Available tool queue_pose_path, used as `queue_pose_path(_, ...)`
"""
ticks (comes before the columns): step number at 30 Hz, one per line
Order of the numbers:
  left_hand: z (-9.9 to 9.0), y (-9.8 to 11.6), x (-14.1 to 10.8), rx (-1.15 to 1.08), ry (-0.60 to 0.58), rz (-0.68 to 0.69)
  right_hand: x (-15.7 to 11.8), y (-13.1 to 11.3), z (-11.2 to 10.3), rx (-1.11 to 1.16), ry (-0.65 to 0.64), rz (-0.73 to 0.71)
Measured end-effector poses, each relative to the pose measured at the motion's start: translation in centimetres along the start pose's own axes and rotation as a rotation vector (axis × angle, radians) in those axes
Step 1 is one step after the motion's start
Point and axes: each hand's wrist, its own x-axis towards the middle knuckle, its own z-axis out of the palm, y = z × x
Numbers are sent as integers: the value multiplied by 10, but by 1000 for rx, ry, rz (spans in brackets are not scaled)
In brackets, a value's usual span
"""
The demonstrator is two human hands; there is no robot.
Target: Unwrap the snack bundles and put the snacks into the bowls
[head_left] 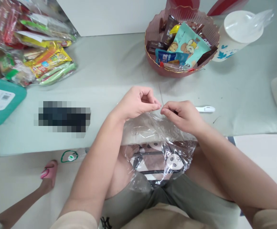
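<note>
A clear plastic bag with panda pictures (162, 159) hangs over the table's front edge, above my lap. My left hand (142, 101) is closed, thumb and fingertips pinched together near the top of the bag. Just to its right, my right hand (182, 114) is closed in a pinch too, its fingertips almost touching those of my left hand. What lies between the fingertips is too small to make out. A white plastic piece (206, 109) lies on the table right beyond my right hand.
A pink bowl of wrapped snacks (152, 62) and a paper cup (228, 47) stand at the back right. Snack packets (50, 60) and a green container (7, 108) are at left, near a blurred dark object (64, 116). Another person's foot (50, 175) shows below.
</note>
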Motion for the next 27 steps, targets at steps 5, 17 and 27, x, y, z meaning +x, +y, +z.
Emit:
queue_pose_path(5, -1, 0, 1, -33, 18, 1, 0, 0, 0, 4, 11, 1)
queue_pose_path(17, -19, -7, 7, 182, 409, 219, -2, 3, -4, -2, 158, 70)
queue_pose_path(27, -51, -26, 6, -177, 663, 66, 1, 26, -16, 355, 805, 30)
